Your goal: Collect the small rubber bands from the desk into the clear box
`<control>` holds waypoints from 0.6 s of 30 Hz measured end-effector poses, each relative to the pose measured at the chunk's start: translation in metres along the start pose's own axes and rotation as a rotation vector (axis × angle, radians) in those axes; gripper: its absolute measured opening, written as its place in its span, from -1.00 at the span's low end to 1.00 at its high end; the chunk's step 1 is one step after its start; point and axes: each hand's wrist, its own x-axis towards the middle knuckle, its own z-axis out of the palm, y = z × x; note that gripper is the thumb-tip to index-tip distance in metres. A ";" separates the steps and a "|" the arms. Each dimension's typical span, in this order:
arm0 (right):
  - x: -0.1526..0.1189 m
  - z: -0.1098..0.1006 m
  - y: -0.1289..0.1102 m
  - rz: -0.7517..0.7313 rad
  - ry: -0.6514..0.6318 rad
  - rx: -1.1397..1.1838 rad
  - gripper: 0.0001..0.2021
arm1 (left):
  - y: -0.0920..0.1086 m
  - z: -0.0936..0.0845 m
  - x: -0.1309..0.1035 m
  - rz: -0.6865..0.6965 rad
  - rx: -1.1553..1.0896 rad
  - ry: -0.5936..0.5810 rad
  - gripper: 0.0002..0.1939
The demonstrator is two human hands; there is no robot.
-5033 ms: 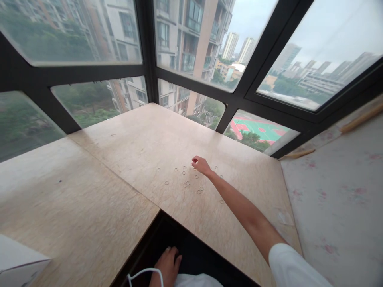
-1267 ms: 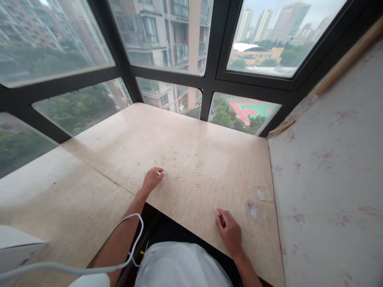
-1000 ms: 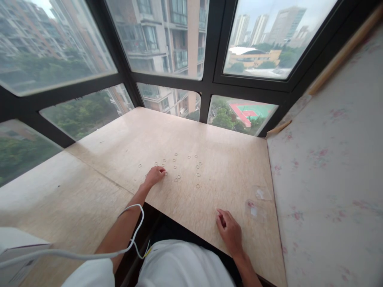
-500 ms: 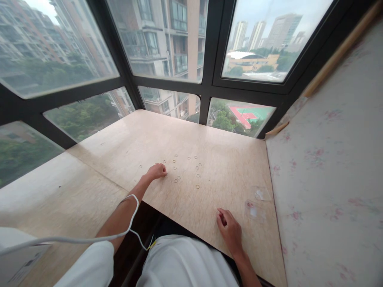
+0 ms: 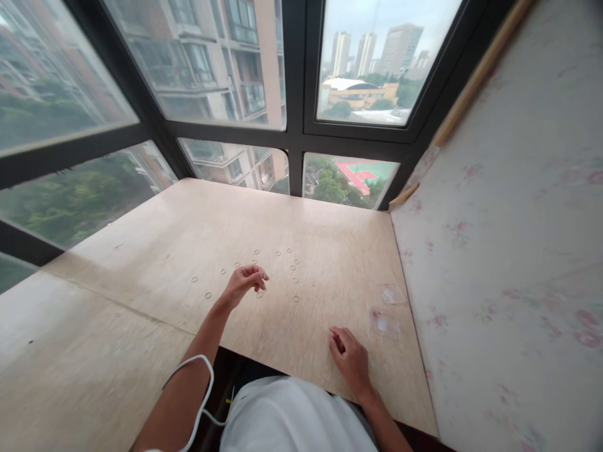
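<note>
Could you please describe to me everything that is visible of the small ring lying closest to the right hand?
The small ring is a thin hoop with an open centre and a dull, darkish outline. It looks whole, but too small to tell its material. It lies flat on the beige table, which shows through its middle. It is beyond the fingertips of the right hand and to their left; no hand or other ring touches it.
</note>
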 end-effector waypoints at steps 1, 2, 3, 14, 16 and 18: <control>0.000 0.000 0.000 0.006 -0.006 0.007 -0.77 | 0.003 0.011 -0.001 -0.010 -0.023 -0.025 -0.68; 0.001 0.000 -0.001 0.011 -0.013 0.015 -0.77 | 0.007 0.021 -0.001 -0.020 -0.033 -0.055 -0.67; 0.001 -0.001 -0.001 0.019 -0.017 0.023 -0.77 | 0.010 0.033 -0.001 -0.028 -0.039 -0.083 -0.67; 0.010 -0.004 -0.004 0.152 0.085 0.173 -0.82 | 0.032 0.183 0.000 -0.022 -0.125 -0.372 -0.77; 0.011 -0.004 -0.003 0.179 0.114 0.220 -0.83 | 0.028 0.210 0.001 -0.028 -0.089 -0.403 -0.79; 0.012 -0.004 -0.002 0.196 0.124 0.246 -0.86 | 0.023 0.233 0.003 -0.013 -0.039 -0.429 -0.80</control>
